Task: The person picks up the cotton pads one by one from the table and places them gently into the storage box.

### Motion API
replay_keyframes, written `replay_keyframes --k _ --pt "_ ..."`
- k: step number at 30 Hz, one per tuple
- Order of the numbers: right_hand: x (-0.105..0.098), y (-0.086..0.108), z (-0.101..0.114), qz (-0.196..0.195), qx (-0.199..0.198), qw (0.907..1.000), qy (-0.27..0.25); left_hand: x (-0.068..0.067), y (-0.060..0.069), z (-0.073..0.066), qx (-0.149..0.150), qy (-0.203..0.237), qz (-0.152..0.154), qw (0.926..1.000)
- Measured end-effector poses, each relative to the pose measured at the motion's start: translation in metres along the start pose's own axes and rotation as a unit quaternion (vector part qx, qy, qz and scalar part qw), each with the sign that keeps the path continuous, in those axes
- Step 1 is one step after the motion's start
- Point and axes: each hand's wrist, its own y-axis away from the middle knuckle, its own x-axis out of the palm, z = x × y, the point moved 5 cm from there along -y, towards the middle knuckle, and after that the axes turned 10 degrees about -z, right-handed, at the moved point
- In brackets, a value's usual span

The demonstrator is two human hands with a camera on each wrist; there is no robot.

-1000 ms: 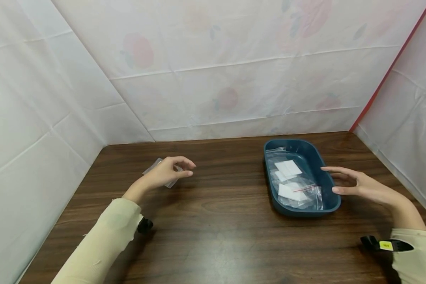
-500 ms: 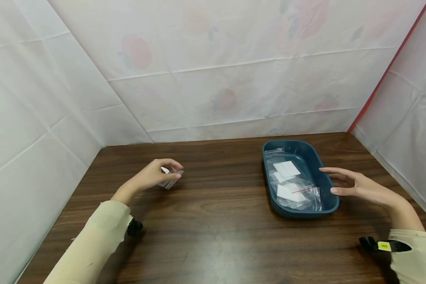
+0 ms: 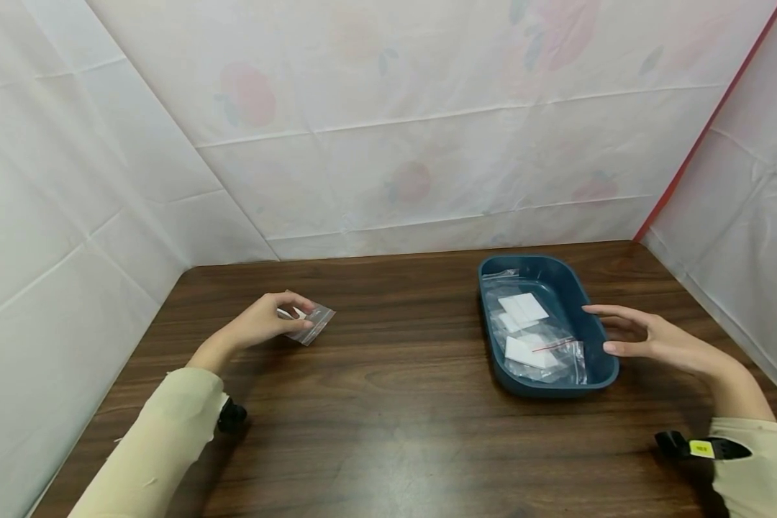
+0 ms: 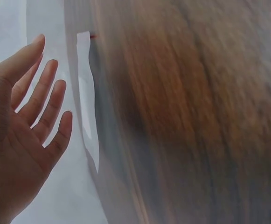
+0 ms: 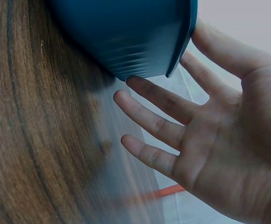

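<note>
A clear zip bag [image 3: 320,320] with something white in it lies at the left of the brown table. My left hand [image 3: 259,320] hovers at the bag's left side, its thumb and forefinger over part of it. In the left wrist view my left fingers [image 4: 49,100] are spread, holding nothing, with a white strip [image 4: 86,93] beyond them. To the right stands a blue plastic tub [image 3: 547,388]. My right hand [image 3: 667,342] rests thumb and forefinger at its right rim. The other right fingers [image 5: 151,123] stretch out loosely beside the tub's wall.
Inside the tub lie several clear zip bags [image 3: 534,352] with white contents, one marked by a red line. Pale patterned cloth [image 3: 401,144] hangs behind the table and along both sides. Bare wood [image 3: 388,403] spans the table's middle.
My left hand has drawn back to the left, uncovering more of the zip bag's right end. My right hand and the tub stay as they were.
</note>
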Motion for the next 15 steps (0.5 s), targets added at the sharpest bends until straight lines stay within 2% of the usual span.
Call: replay_keyframes --k 7,15 --pt "0.0 0.0 0.0 0.002 0.006 1.0 0.002 -0.001 0.002 0.005 -0.01 -0.009 0.008 0.9999" --pt "0.001 0.0 0.001 0.002 0.004 0.9999 -0.011 -0.001 -0.001 0.014 -0.023 -0.04 0.01 0.9989"
